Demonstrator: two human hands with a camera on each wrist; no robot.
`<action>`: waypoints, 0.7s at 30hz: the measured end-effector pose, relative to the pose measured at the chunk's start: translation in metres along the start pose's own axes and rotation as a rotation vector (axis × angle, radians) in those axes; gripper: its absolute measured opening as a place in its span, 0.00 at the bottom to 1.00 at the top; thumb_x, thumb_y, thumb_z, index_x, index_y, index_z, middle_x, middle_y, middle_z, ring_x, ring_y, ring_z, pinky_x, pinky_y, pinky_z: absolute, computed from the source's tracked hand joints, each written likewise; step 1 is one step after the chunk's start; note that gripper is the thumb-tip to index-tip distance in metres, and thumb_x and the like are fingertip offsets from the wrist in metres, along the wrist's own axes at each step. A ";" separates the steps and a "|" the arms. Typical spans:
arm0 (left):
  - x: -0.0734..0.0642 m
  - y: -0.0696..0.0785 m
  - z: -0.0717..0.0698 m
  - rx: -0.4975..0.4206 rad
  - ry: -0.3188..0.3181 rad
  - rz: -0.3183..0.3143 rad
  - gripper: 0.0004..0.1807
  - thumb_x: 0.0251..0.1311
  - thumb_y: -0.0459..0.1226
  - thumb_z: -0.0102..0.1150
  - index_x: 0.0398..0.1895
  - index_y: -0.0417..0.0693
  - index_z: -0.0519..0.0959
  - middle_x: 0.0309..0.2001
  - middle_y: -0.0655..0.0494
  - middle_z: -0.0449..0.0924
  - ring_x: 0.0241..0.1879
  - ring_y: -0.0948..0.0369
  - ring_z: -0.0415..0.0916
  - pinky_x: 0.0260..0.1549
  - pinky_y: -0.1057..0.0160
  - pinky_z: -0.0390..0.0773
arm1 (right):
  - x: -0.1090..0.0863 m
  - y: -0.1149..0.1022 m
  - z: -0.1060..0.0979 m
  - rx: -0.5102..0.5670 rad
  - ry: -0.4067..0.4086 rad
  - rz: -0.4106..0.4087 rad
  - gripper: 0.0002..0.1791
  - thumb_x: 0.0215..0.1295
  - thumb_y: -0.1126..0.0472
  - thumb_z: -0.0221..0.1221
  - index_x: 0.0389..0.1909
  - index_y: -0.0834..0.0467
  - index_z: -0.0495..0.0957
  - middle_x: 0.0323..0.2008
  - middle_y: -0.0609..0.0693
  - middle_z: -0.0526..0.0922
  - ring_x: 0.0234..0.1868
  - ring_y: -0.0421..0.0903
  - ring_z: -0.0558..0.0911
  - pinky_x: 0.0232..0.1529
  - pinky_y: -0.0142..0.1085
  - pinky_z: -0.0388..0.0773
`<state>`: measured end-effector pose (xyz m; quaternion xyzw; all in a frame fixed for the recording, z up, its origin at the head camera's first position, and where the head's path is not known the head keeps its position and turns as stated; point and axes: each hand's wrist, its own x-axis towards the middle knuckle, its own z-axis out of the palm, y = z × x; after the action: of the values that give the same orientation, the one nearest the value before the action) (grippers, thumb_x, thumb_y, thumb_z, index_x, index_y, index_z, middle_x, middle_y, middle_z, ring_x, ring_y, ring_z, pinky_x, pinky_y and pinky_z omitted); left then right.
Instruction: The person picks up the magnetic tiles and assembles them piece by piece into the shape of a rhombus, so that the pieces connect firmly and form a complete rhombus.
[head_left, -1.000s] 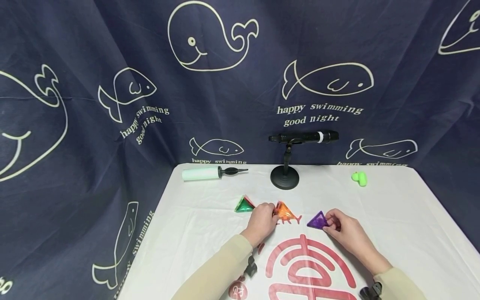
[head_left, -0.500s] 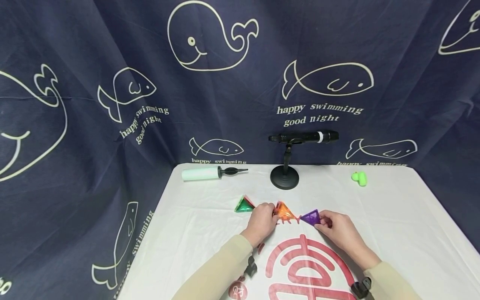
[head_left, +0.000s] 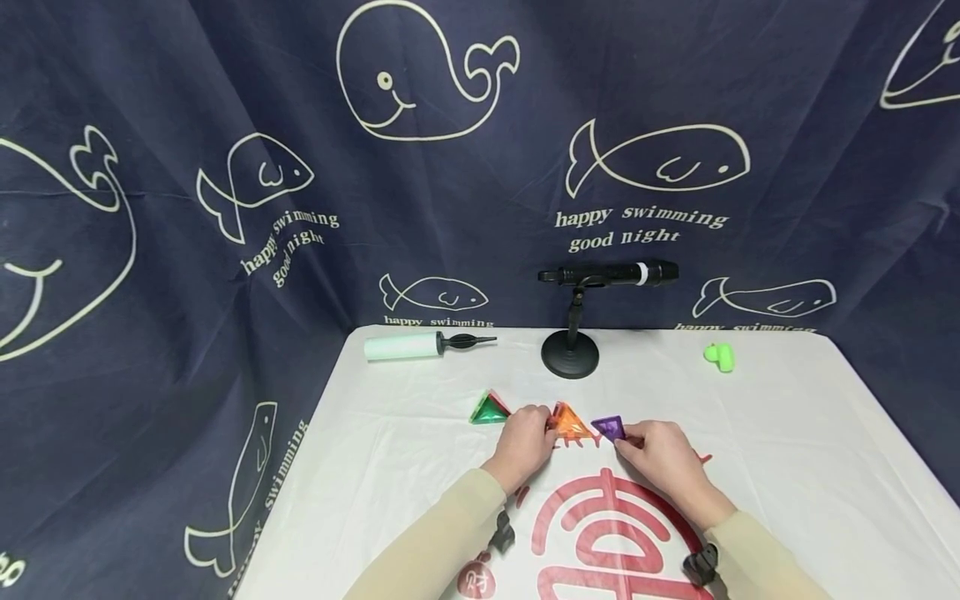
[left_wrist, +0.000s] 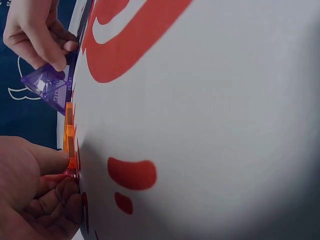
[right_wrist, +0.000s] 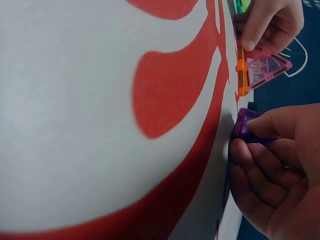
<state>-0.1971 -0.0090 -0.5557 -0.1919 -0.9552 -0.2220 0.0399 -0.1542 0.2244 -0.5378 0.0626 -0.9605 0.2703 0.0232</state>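
My left hand [head_left: 523, 437] pinches the near-left corner of an orange triangular magnetic tile [head_left: 572, 423] low over the white cloth. In the right wrist view, a pink translucent triangular tile [right_wrist: 269, 69] stands up behind the orange one. Between thumb and fingers, my right hand [head_left: 663, 457] holds a purple triangular magnetic tile [head_left: 609, 427], raised and tilted in the left wrist view, just right of the orange tile. Whether the purple and orange tiles touch I cannot tell. Left of my left hand sits a green triangular tile [head_left: 489, 411] with a reddish one beside it.
A black microphone on a round stand [head_left: 570, 355] is behind the tiles. A pale green hand pump [head_left: 405, 346] lies at the back left, a small bright green object [head_left: 721, 357] at the back right. Dark blue curtain [head_left: 480, 192] hangs behind the white tablecloth [head_left: 780, 467].
My right hand has moved left with the purple tile, bringing it close beside the orange tile and turning it on the way. My left hand has stayed in place.
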 end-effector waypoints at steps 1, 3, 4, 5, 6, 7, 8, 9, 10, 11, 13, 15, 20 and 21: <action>0.000 0.000 0.000 -0.001 0.002 0.002 0.08 0.62 0.37 0.72 0.32 0.47 0.81 0.26 0.60 0.75 0.26 0.63 0.73 0.30 0.61 0.76 | 0.001 -0.001 0.000 0.002 -0.012 0.004 0.08 0.63 0.62 0.71 0.38 0.62 0.91 0.24 0.46 0.82 0.27 0.46 0.73 0.32 0.42 0.71; 0.000 0.000 -0.001 -0.003 0.005 0.007 0.08 0.62 0.37 0.72 0.32 0.47 0.81 0.25 0.60 0.74 0.26 0.63 0.73 0.29 0.61 0.76 | 0.004 -0.003 0.001 0.007 -0.028 0.006 0.08 0.64 0.61 0.70 0.38 0.62 0.91 0.24 0.46 0.82 0.27 0.46 0.73 0.32 0.42 0.71; 0.000 0.001 -0.001 -0.003 0.007 0.009 0.08 0.62 0.36 0.72 0.32 0.47 0.81 0.25 0.60 0.74 0.26 0.62 0.72 0.29 0.61 0.76 | 0.006 -0.004 0.002 0.009 -0.032 0.005 0.08 0.64 0.61 0.70 0.39 0.62 0.91 0.25 0.46 0.82 0.27 0.46 0.73 0.32 0.42 0.71; 0.000 0.001 -0.001 -0.003 0.008 0.010 0.08 0.61 0.36 0.72 0.32 0.46 0.81 0.25 0.60 0.74 0.26 0.62 0.72 0.29 0.61 0.76 | 0.007 -0.005 0.003 0.009 -0.034 0.001 0.08 0.64 0.61 0.70 0.39 0.62 0.91 0.25 0.46 0.82 0.28 0.46 0.73 0.32 0.42 0.71; 0.000 0.001 -0.002 -0.002 0.008 0.011 0.08 0.61 0.36 0.72 0.31 0.46 0.81 0.25 0.60 0.74 0.26 0.62 0.72 0.29 0.61 0.76 | 0.009 -0.006 0.004 0.008 -0.035 -0.006 0.08 0.64 0.61 0.70 0.38 0.63 0.91 0.24 0.46 0.83 0.27 0.46 0.73 0.32 0.42 0.70; 0.000 0.001 -0.002 0.000 0.008 0.011 0.08 0.61 0.36 0.72 0.31 0.46 0.81 0.25 0.60 0.74 0.26 0.62 0.72 0.29 0.61 0.76 | 0.010 -0.006 0.005 0.010 -0.033 -0.008 0.08 0.64 0.61 0.70 0.38 0.63 0.91 0.25 0.46 0.83 0.27 0.46 0.73 0.32 0.42 0.70; 0.000 0.001 -0.002 0.003 0.008 0.012 0.08 0.61 0.36 0.72 0.31 0.46 0.81 0.25 0.60 0.74 0.26 0.62 0.73 0.29 0.61 0.76 | 0.011 -0.007 0.006 0.010 -0.031 -0.010 0.08 0.64 0.61 0.70 0.38 0.63 0.91 0.24 0.46 0.83 0.27 0.46 0.73 0.32 0.42 0.70; 0.000 0.001 -0.002 0.006 0.007 0.012 0.08 0.62 0.36 0.72 0.31 0.46 0.81 0.25 0.60 0.74 0.26 0.62 0.73 0.30 0.61 0.76 | 0.012 -0.008 0.006 0.008 -0.031 -0.009 0.09 0.64 0.61 0.70 0.39 0.63 0.91 0.25 0.46 0.84 0.27 0.46 0.73 0.32 0.42 0.70; 0.001 0.001 -0.002 0.007 0.006 0.012 0.08 0.62 0.37 0.72 0.31 0.46 0.81 0.25 0.60 0.74 0.26 0.62 0.73 0.30 0.61 0.76 | 0.013 -0.008 0.007 0.008 -0.033 -0.007 0.09 0.64 0.61 0.70 0.39 0.63 0.91 0.25 0.47 0.84 0.28 0.46 0.73 0.32 0.42 0.70; 0.001 0.001 -0.002 0.009 0.004 0.013 0.08 0.62 0.37 0.72 0.31 0.46 0.81 0.25 0.60 0.74 0.26 0.62 0.73 0.30 0.61 0.76 | 0.014 -0.008 0.007 0.007 -0.033 -0.008 0.09 0.64 0.61 0.69 0.39 0.63 0.91 0.26 0.47 0.84 0.28 0.46 0.73 0.32 0.42 0.70; 0.001 0.001 -0.002 0.012 0.003 0.015 0.08 0.62 0.37 0.72 0.31 0.46 0.80 0.25 0.60 0.74 0.26 0.61 0.73 0.30 0.60 0.76 | 0.016 -0.009 0.008 0.011 -0.034 -0.004 0.09 0.64 0.61 0.69 0.39 0.63 0.91 0.26 0.48 0.85 0.28 0.46 0.74 0.32 0.42 0.70; 0.001 0.001 -0.002 0.012 0.002 0.017 0.08 0.62 0.37 0.72 0.31 0.46 0.80 0.25 0.60 0.74 0.26 0.61 0.73 0.30 0.60 0.76 | 0.017 -0.011 0.009 0.012 -0.037 -0.002 0.09 0.64 0.61 0.69 0.39 0.63 0.91 0.26 0.47 0.85 0.28 0.46 0.74 0.32 0.41 0.70; 0.001 0.000 -0.001 0.015 0.003 0.019 0.08 0.62 0.37 0.72 0.31 0.46 0.80 0.25 0.60 0.74 0.26 0.61 0.72 0.30 0.60 0.76 | 0.019 -0.017 0.010 -0.013 -0.038 -0.015 0.08 0.64 0.62 0.69 0.37 0.62 0.91 0.25 0.48 0.85 0.27 0.46 0.74 0.31 0.41 0.71; 0.001 0.000 0.000 0.013 0.004 0.019 0.08 0.61 0.36 0.72 0.31 0.46 0.80 0.25 0.60 0.74 0.26 0.61 0.72 0.30 0.60 0.76 | 0.019 -0.018 0.010 -0.022 -0.037 -0.020 0.07 0.64 0.62 0.69 0.37 0.62 0.91 0.26 0.49 0.86 0.27 0.46 0.74 0.31 0.42 0.72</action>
<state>-0.1977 -0.0090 -0.5552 -0.2004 -0.9547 -0.2156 0.0450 -0.1712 0.2018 -0.5360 0.0767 -0.9629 0.2584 0.0089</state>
